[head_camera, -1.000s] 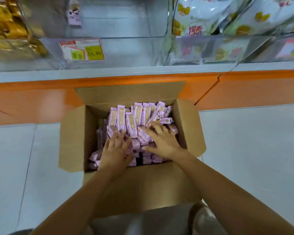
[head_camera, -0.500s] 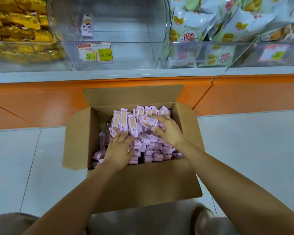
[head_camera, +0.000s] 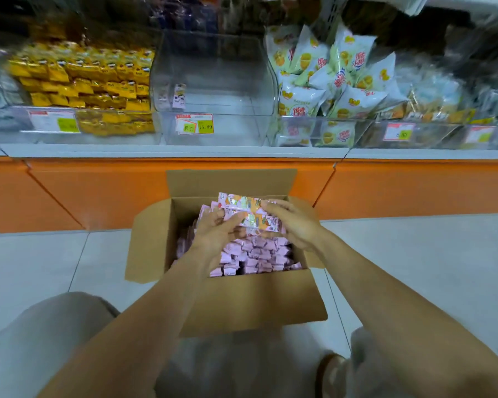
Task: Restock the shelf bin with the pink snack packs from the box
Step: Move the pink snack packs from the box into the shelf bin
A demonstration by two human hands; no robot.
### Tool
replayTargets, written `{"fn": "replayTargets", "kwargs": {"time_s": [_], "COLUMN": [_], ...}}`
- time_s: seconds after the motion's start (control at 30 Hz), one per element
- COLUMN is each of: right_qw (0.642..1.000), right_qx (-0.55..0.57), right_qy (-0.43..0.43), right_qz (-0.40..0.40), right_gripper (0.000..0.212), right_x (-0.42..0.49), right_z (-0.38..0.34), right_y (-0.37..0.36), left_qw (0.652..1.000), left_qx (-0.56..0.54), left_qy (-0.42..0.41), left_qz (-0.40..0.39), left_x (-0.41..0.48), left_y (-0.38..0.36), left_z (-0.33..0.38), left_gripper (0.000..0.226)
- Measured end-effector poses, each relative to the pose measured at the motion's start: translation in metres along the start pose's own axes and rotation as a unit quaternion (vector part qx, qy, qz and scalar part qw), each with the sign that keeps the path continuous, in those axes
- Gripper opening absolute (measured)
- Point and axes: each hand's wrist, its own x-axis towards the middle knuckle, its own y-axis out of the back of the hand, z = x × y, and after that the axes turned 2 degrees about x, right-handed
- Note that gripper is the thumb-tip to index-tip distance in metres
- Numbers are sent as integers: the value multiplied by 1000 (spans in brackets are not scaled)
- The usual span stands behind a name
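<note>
Across the lower view, a pale tiled floor (head_camera: 414,268) runs up to an orange base (head_camera: 98,191) under a white shelf (head_camera: 184,152). On the floor, against that base, sits an open cardboard box (head_camera: 247,300) with its flaps spread. It lies directly below a clear bin (head_camera: 213,81) at the shelf's front edge. Left of the bin are stacked yellow packs (head_camera: 84,81), and right of it are heaped white bags (head_camera: 328,76); both are blurred. Pink packs (head_camera: 256,251) fill the box, lying loose and jumbled up to its near wall. Over the box's far half, the left hand (head_camera: 216,234) and right hand (head_camera: 296,225) face each other. Each grip is clamped on one bundle (head_camera: 247,211) of pink packs, which is held level between them, above the loose packs and below the shelf edge. The left thumb lies on the bundle's near side, and the right fingers curl over its top. A price tag (head_camera: 194,124) sits on the bin's front wall. One lone pack (head_camera: 179,94) stands inside the bin by its left wall.
</note>
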Motion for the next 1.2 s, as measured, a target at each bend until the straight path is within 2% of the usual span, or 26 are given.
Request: {"fn": "replayTargets", "kwargs": {"time_s": [0.07,0.13,0.23,0.3,0.37,0.5,0.57,0.7,0.77,0.9,1.0,1.03,1.07,1.13,1.2], "right_qw": [1000,998,996,995,996,986,969,892,873,857,863,863,863,863,858], "right_qx": [21,50,71,77,51,-76,-163,-346,-342,-326,-302,-298,-298,-316,-354], "right_qy": [-6,7,35,53,73,145,181,282,334,379,387,386,381,350,316], "right_qz": [-15,-31,-32,-33,-9,29,35,64,92,123,121,130,144,180,197], "right_gripper": [36,33,30,27,26,23,30,78,77,60,58,58,61,68,72], "right_x": [-12,-25,-42,-49,-52,-52,-52,-50,-47,-23,14,32,52,97,144], "right_z": [-4,-7,-11,-10,-7,-7,-10,-20,-32,-78,-120,-134,-145,-166,-184], "right_y": [-7,-20,-42,-56,-67,-73,-73,-75,-72,-69,-75,-77,-78,-79,-78], "left_qw": [999,997,987,987,989,988,989,988,991,984,943,912,861,735,641], "left_qx": [4,-63,-155,-152,-143,-147,-136,-127,-84,53,188,248,329,473,576], "left_qy": [-25,-6,30,32,30,13,3,2,-27,-152,-258,-304,-355,-442,-463], "left_qz": [29,52,44,29,27,40,59,84,98,81,93,120,155,199,205], "left_x": [-9,-16,-24,-34,-40,-44,-41,-35,-38,-31,-4,8,22,57,98], "left_y": [4,7,5,3,4,9,8,-4,-12,-11,4,12,21,43,64], "left_z": [2,3,4,9,17,32,37,56,72,116,147,156,165,177,184], "left_gripper": [17,8,43,50,49,30,25,42,29,40,40,36,34,39,43]}}
